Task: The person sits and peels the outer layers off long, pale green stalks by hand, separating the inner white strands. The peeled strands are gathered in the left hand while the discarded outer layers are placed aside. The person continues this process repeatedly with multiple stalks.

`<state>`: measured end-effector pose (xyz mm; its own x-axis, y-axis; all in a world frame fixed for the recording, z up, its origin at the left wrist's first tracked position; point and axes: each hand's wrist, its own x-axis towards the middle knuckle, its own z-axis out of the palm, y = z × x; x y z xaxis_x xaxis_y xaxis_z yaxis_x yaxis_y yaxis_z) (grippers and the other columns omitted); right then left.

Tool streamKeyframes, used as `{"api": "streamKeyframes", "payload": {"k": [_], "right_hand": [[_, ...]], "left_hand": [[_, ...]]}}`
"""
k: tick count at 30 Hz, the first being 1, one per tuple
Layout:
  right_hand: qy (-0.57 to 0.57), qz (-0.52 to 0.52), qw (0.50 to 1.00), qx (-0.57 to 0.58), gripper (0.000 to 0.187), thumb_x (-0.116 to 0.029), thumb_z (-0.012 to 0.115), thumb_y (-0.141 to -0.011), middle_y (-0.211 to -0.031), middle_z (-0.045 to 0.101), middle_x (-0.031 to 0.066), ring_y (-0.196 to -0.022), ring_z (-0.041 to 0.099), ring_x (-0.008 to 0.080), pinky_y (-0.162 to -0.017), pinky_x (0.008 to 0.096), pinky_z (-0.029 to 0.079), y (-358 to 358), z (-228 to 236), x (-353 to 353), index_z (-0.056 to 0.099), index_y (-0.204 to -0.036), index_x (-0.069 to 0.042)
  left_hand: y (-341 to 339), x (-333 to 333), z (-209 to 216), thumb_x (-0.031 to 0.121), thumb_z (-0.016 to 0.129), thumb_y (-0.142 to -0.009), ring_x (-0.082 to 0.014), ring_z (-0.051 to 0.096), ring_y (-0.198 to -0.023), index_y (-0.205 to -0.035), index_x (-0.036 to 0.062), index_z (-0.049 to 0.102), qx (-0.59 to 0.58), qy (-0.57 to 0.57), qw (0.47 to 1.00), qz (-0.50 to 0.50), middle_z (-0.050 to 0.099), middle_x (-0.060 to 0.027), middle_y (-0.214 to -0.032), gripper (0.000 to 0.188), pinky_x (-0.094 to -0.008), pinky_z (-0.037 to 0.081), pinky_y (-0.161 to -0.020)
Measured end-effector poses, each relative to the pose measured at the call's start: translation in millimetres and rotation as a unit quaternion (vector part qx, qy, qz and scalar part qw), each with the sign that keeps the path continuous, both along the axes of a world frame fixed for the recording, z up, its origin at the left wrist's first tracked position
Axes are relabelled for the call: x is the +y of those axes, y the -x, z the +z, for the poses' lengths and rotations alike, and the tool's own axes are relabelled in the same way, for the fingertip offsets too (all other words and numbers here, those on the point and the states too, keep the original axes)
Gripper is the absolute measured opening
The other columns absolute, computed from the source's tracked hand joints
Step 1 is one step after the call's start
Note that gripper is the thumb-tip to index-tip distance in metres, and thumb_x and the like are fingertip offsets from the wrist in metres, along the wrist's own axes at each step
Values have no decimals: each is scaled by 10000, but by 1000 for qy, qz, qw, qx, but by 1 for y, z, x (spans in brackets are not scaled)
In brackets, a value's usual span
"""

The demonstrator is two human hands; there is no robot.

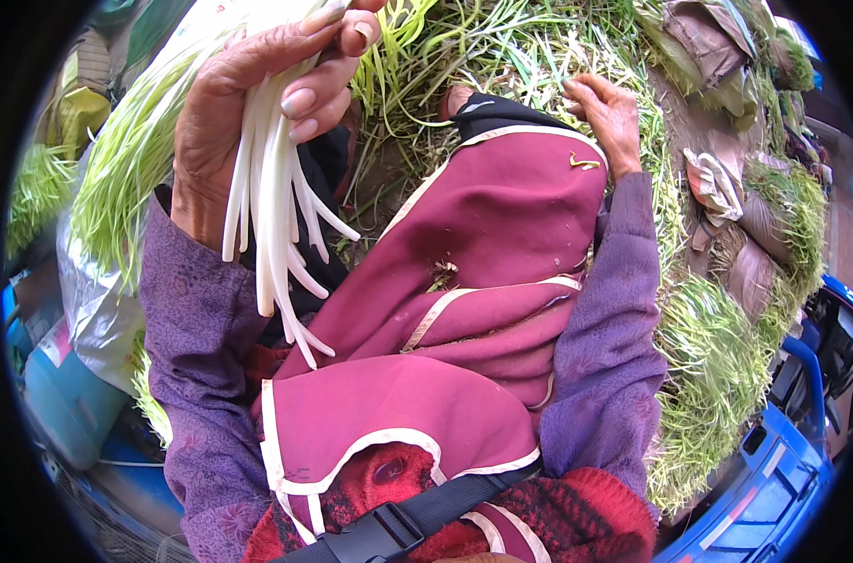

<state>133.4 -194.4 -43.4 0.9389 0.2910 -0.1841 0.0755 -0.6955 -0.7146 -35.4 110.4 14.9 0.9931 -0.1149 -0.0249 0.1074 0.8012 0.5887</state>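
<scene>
"Left hand (222, 105): state?"

"Curled around white-stemmed greens (269, 211); stems below the fingers, long axis running downward, ends fanning right toward the maroon apron (501, 220)."

"Right hand (614, 120)?"

"Farther from the greens, to their right; fingers bent beside loose green strands (529, 61); any pinch, I cannot make out."

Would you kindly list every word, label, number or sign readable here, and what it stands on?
No text can be read.
Small dark mark on the maroon apron: too small.
Reddish marking on the crumpled white wrapping: too blurred to call lettering.
</scene>
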Motion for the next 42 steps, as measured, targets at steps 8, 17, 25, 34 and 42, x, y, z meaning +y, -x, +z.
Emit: {"api": "streamKeyframes", "payload": {"k": [8, 17, 25, 34, 42], "right_hand": [[-124, -30, 992, 14, 160, -117, 611, -830, -732, 617, 5, -656, 540, 72, -603, 218, 440, 70, -35, -72, 648, -907, 19], [-161, -191, 966, 62, 84, -52, 620, -812, -753, 636, 27, -639, 592, 78, -579, 220, 493, 173, -51, -127, 643, -868, 6], [-177, -85, 951, -240, 87, -19, 641, -773, -781, 638, 102, -664, 615, 193, -627, 291, 496, 201, 31, -76, 637, -859, -5], [-74, 81, 912, -395, 523, -131, 723, -658, -1136, 574, 144, -1020, 541, 247, -892, 371, 414, 180, 35, -34, 550, -1143, -37], [34, -53, 864, -499, 432, -119, 620, -688, -1013, 615, 165, -965, 590, 309, -844, 436, 419, 137, -75, -106, 558, -1103, -16]], "left_hand": [[-3, -18, 6, 99, 495, -882, -37, 408, -446, -1194, -159, 332, 23, -75, 997, -17, 494, -100, -831, 436, -152, 389, -384], [-10, -30, -8, 80, 484, -892, -58, 449, -577, -1214, -144, 366, -1, -87, 990, -106, 544, -114, -956, 410, -169, 385, -453], [-2, -129, 71, 129, 621, -803, -44, 508, -487, -1062, -47, 556, -12, -314, 938, -149, 642, -82, -777, 320, -171, 407, -416], [40, -161, 121, 61, 702, -756, -105, 551, -675, -923, -20, 607, -67, -370, 743, -553, 631, -58, -765, 209, -251, 447, -606], [65, -82, 95, 0, 716, -664, -58, 539, -668, -993, -7, 604, 89, -600, 663, -438, 618, -29, -746, 348, -230, 438, -578]]}}
